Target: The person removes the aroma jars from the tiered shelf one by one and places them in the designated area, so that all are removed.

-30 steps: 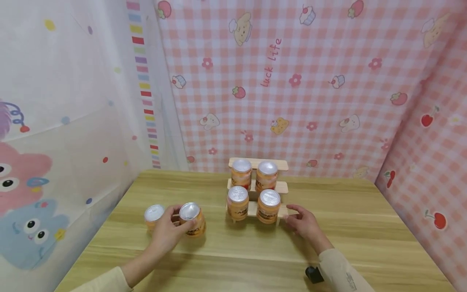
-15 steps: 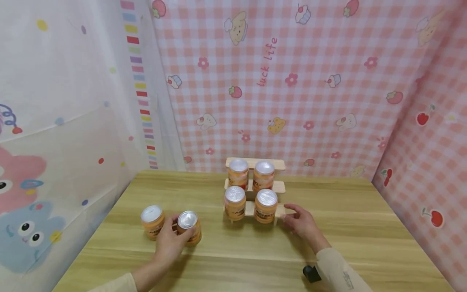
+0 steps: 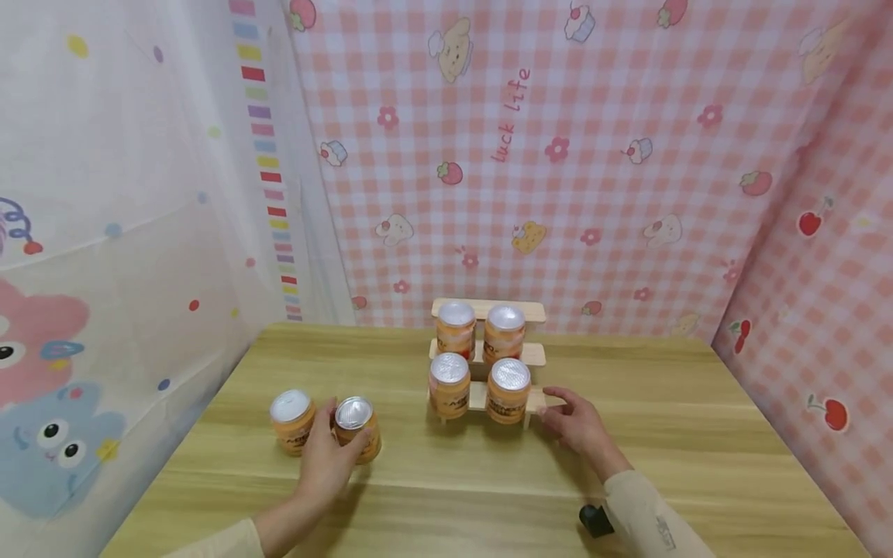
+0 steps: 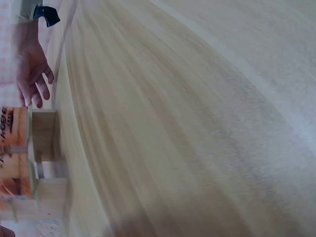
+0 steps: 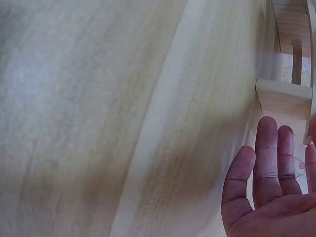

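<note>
The left hand point(image 3: 322, 459) wraps its fingers round an orange-labelled can point(image 3: 354, 415) at left; jostling could topple the neighbouring can point(image 3: 289, 408). The right hand point(image 3: 582, 428), fingers loosely straight, touches the wooden rack point(image 3: 536, 398); pushing could shift it.

A wood-grained table point(image 3: 663, 403) carries long pale streaks. Behind its far edge hangs a pink checked cloth point(image 3: 593, 194), printed with strawberries, cupcakes, flowers and the words "luck life" point(image 3: 511, 116). Along the left edge is a creased white sheet point(image 3: 160, 201) with coloured dots, cartoon figures point(image 3: 52, 457) and a column of bright bars point(image 3: 268, 163). A cherry-patterned checked cloth point(image 3: 837, 310) lines the right edge. Light leaves a whitish sheen on the surface.
</note>
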`<state>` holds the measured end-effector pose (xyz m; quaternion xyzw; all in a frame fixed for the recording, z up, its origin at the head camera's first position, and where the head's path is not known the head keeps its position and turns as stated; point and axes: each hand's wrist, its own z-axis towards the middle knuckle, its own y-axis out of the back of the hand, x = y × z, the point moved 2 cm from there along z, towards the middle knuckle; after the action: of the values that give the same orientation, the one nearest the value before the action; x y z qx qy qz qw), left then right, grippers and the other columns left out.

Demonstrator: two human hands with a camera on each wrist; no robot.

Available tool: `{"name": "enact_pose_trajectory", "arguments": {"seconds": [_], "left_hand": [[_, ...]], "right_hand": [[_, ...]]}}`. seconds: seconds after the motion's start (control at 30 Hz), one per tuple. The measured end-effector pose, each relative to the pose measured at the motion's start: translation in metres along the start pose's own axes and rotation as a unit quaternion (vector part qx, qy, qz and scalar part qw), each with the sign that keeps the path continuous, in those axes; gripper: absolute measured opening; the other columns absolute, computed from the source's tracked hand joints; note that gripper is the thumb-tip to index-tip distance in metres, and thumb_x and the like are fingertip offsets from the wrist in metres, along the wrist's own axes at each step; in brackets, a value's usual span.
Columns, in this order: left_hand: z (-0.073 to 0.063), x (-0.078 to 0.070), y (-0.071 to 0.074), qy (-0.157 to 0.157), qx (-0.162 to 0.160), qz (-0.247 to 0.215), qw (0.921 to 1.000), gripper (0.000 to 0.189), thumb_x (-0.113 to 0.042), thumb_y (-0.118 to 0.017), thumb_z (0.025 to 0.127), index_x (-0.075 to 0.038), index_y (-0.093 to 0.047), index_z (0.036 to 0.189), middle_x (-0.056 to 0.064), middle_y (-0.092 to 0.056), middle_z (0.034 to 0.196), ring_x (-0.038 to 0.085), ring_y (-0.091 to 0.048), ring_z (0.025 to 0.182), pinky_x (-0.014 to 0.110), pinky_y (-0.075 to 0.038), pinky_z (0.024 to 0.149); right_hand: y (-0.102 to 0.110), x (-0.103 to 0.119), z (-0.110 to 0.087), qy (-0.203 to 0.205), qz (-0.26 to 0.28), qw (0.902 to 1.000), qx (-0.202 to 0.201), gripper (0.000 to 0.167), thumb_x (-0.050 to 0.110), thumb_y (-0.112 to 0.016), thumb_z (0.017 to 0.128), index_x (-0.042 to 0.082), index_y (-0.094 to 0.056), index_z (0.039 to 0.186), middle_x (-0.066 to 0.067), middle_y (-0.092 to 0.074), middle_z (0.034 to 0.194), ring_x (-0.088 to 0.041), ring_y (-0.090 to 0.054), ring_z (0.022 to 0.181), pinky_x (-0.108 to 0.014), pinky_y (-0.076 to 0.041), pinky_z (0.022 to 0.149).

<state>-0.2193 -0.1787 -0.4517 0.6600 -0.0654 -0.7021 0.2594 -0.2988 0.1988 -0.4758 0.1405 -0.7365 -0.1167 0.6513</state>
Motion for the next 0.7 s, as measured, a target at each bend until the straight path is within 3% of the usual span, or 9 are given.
{"name": "enact_pose_trajectory", "arguments": {"seconds": [0.13,0.3,0.53,0.7], "left_hand": [[0.003,-0.01,0.002,-0.024,-0.004,0.01,0.9996,0.08,-0.015,-0.073,0.089,0.003,-0.027,0.152,0.026,-0.034,0.153,0.04,-0.031,0.141,0.055,-0.026,0.114],[0.012,-0.024,0.008,-0.062,-0.022,0.001,0.9978,0.07,-0.016,-0.073,0.091,0.001,-0.036,0.148,0.023,-0.039,0.149,0.039,-0.035,0.138,0.053,-0.029,0.112],[0.032,-0.043,0.011,-0.067,0.021,-0.028,0.9972,0.062,-0.023,-0.07,0.094,-0.001,-0.041,0.145,0.017,-0.04,0.148,0.033,-0.036,0.136,0.049,-0.034,0.111],[0.047,-0.056,0.013,-0.072,0.022,-0.03,0.9967,0.059,-0.021,-0.069,0.095,0.001,-0.043,0.143,0.018,-0.046,0.143,0.033,-0.04,0.134,0.048,-0.035,0.11]], "right_hand": [[-0.001,0.001,0.0,0.005,0.002,1.0,-0.002,0.045,0.011,-0.066,0.096,0.0,-0.052,0.137,-0.017,-0.069,0.103,-0.024,-0.067,0.083,-0.034,-0.051,0.057],[-0.002,0.002,0.0,0.013,0.007,0.9999,0.003,0.046,0.011,-0.066,0.096,-0.003,-0.051,0.137,-0.019,-0.069,0.102,-0.023,-0.067,0.081,-0.033,-0.051,0.056],[0.0,-0.001,0.001,0.014,0.017,0.9998,-0.001,0.045,0.009,-0.065,0.096,-0.003,-0.051,0.137,-0.02,-0.069,0.101,-0.024,-0.067,0.08,-0.032,-0.05,0.053],[-0.001,-0.001,0.002,0.008,0.009,0.9999,-0.002,0.045,0.009,-0.066,0.095,-0.001,-0.052,0.137,-0.017,-0.07,0.102,-0.025,-0.068,0.083,-0.032,-0.05,0.055]]}}
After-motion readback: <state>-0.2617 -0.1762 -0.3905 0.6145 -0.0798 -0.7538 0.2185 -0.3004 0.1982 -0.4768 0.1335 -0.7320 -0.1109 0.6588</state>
